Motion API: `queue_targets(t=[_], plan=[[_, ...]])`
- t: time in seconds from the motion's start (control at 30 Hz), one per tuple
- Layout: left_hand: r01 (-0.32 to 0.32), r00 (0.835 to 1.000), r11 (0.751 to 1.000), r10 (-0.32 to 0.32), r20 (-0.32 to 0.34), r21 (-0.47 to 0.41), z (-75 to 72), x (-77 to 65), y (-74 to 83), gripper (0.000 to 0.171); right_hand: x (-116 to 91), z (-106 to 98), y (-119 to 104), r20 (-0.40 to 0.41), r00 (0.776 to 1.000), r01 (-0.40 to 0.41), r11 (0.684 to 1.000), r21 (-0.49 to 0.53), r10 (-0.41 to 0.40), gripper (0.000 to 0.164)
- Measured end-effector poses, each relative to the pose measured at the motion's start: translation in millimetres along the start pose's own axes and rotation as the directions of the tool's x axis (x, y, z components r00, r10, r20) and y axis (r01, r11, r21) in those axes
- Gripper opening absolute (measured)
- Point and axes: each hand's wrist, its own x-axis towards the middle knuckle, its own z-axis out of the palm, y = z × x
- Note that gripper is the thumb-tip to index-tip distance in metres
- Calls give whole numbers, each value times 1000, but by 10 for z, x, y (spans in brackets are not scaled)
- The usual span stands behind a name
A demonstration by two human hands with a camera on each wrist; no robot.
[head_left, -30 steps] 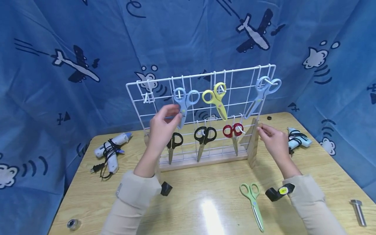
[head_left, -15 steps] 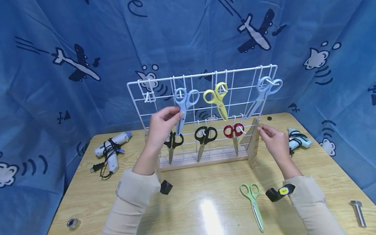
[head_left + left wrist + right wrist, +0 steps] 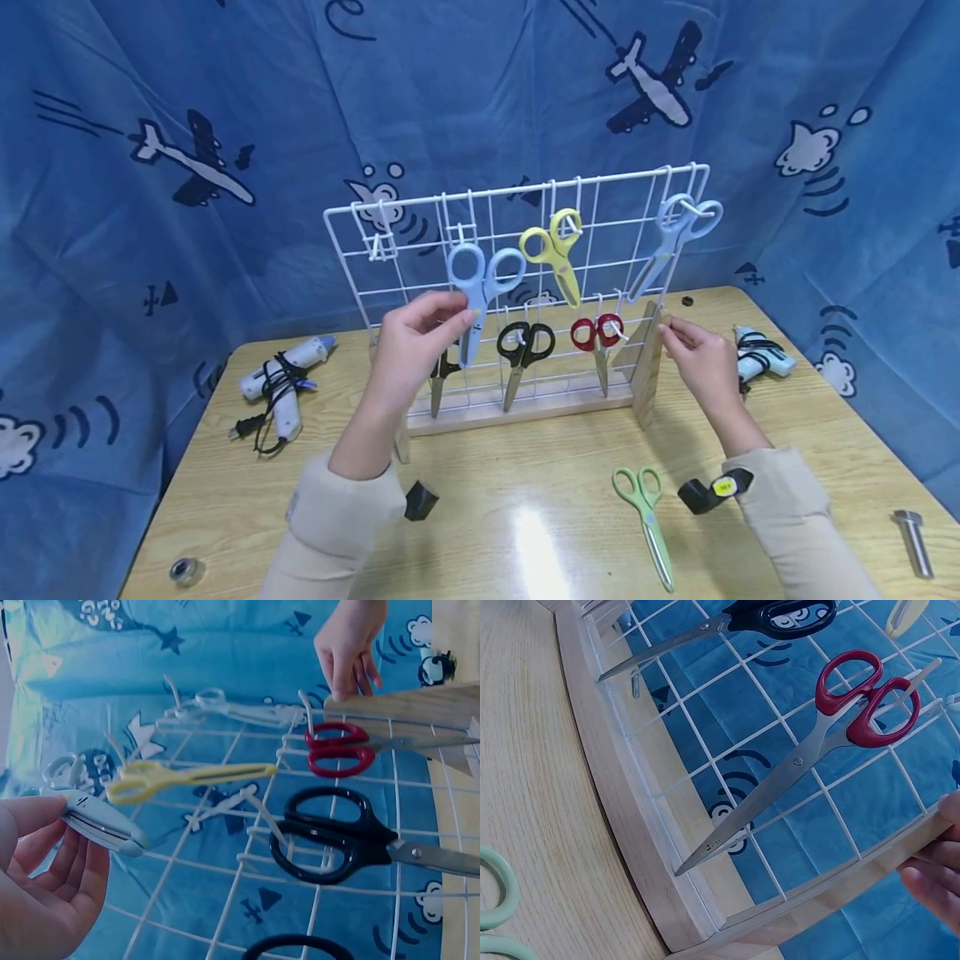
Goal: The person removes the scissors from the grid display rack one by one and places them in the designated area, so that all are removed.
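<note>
Scissors with pale blue handles (image 3: 478, 288) hang rings up at mid-frame in the head view, pinched between the left hand's (image 3: 412, 342) thumb and fingers. Their rings sit just below a hook (image 3: 461, 232) on the white wire grid (image 3: 630, 175). Sideways room is narrow: yellow scissors (image 3: 561, 260) hang just beside the right ring, and the blade overlaps black scissors (image 3: 437, 396) behind. At centre right, the right hand (image 3: 703, 354) pinches the wooden upright's (image 3: 647, 367) edge. Tabletop (image 3: 487, 475) spreads toward the lower edge, green scissors (image 3: 648, 515) lying lower right.
</note>
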Motion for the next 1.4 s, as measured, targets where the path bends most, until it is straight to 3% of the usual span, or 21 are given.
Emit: queue_targets(t=[0.17, 0.3, 0.4, 0.47, 0.53, 0.6, 0.73, 0.8, 0.93, 0.97, 1.1, 1.17, 1.23, 1.4], plan=[[-6, 1000, 998, 8, 27, -62, 98, -146, 20, 19, 7, -8, 9, -17, 1000, 7, 1000, -15, -7, 24], [-21, 997, 997, 25, 66, -70, 219, -262, -67, 15, 6, -11, -4, -19, 1000, 6, 1000, -13, -7, 24], [19, 992, 998, -11, 126, -62, 328, -352, -188, 14, 6, -3, -8, -10, 1000, 6, 1000, -4, -6, 24], [89, 983, 995, -81, 168, -42, 409, -412, -294, 15, 6, 4, 0, -6, 1000, 6, 1000, -2, -6, 25], [175, 964, 984, -166, 210, -26, 502, -472, -417, 17, 6, 9, 18, -9, 1000, 8, 1000, -11, -8, 25], [273, 933, 961, -256, 253, -33, 600, -529, -556, 18, 9, 12, 38, -16, 1000, 6, 1000, -11, -6, 26], [460, 855, 882, -409, 319, -102, 790, -627, -855, 17, 9, 8, 54, -18, 1000, 13, 1000, -8, -13, 26], [520, 823, 846, -461, 331, -118, 870, -675, -993, 16, 7, -3, 29, -17, 1000, 20, 1000, -10, -20, 27], [568, 789, 821, -522, 324, -59, 993, -778, -1187, 13, 8, -51, -55, 13, 1000, 16, 1000, 6, -16, 29], [571, 783, 820, -532, 324, -34, 1020, -803, -1221, 12, -16, -154, -206, 41, 999, 12, 998, 59, -15, 28], [594, 751, 804, -571, 332, 38, 1109, -886, -1315, 9, -14, -179, -247, 63, 998, -4, 996, 89, -1, 30], [603, 732, 794, -590, 340, 79, 1146, -922, -1349, 8, -20, -167, -236, 48, 999, 2, 997, 74, -6, 29], [617, 714, 781, -608, 347, 100, 1182, -953, -1373, 8, -2, -52, -67, 8, 1000, 8, 1000, 8, -8, 29], [637, 686, 762, -631, 364, 120, 1271, -1009, -1412, 7, -10, 12, 32, -12, 1000, -8, 1000, -16, 8, 28]])
